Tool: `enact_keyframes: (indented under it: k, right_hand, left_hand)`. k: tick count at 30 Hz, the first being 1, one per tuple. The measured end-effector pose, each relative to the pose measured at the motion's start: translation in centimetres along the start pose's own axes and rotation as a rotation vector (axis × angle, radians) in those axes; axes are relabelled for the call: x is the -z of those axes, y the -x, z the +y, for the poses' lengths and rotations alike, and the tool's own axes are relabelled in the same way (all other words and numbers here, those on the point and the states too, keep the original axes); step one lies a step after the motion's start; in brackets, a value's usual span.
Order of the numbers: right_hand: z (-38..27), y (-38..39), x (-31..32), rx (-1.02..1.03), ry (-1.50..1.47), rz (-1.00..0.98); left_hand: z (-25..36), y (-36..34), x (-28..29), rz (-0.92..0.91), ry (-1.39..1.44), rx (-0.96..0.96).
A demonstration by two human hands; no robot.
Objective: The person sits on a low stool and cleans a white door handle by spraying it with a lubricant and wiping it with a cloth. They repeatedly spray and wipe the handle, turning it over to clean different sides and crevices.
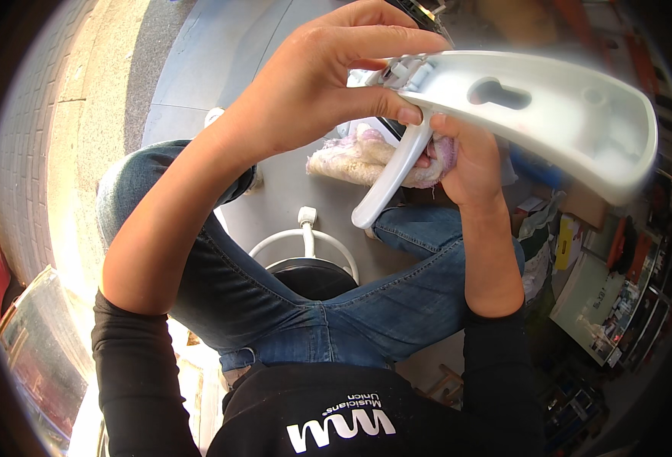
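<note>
We observe the left hand (320, 80) clamped on a white plastic housing (610, 129), thumb on the near rim and fingers over the far side at the narrow end. The housing is held up in front of the body, at the upper right of the view, well above the grey floor (279, 202); its hollow side faces us and its broad, rounded end points right. We note a keyhole-shaped slot (496, 93) in its inner face and small white fittings (412, 75) grouped near the left thumb. A long white lever (389, 179) slants down and left from the near rim, its rounded tip free. The right hand (473, 160) is closed around a bunched cream-and-purple cloth (351, 158) behind the lever; its thumb lies at the lever's upper end, though we cannot tell whether it presses there. Below the hands we see knees spread apart in blue jeans (419, 312), and between them a black rounded seat (313, 280) with a white tubular ring (345, 250) just beyond it. To the left we record a sunlit paved strip (77, 145); to the right, a yellow item (563, 247) stands near a pale panel (588, 305) amid clutter.
</note>
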State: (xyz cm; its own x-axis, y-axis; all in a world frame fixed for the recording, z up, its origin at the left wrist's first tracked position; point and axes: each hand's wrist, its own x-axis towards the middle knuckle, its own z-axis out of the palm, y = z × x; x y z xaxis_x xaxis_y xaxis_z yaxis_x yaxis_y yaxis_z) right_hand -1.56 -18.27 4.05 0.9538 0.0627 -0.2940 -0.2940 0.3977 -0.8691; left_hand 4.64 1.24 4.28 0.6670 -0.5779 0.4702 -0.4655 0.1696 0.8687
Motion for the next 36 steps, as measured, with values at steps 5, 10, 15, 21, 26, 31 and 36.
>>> enact_keyframes:
  k: [5,10,15,21,26,31,36]
  right_hand:
    - [-0.3,-0.5,0.8,0.008,-0.017,-0.256]
    - [-0.7,-0.4,-0.3,0.101,0.089,-0.219]
    - [0.8,-0.2,1.2,0.053,-0.040,0.039]
    - [0.0,-0.5,1.6,0.013,-0.139,-0.275]
    - [0.8,-0.4,3.6,0.015,-0.043,-0.222]
    - [0.6,-0.2,2.2,0.051,-0.036,-0.182]
    - [-1.1,-0.3,0.0,0.003,0.073,-0.248]
  left_hand:
    - [0.5,0.0,-0.2,0.024,-0.018,0.012]
    - [0.0,0.1,-0.1,0.022,0.029,0.000]
    - [0.0,0.1,-0.2,0.013,0.014,-0.003]
    - [-0.4,0.2,-0.3,0.034,0.039,-0.032]
    - [-0.4,0.1,-0.3,0.022,0.035,-0.040]
    - [-0.4,0.2,-0.3,0.017,0.032,-0.030]
    - [-0.9,0.4,-0.6,0.082,-0.001,-0.065]
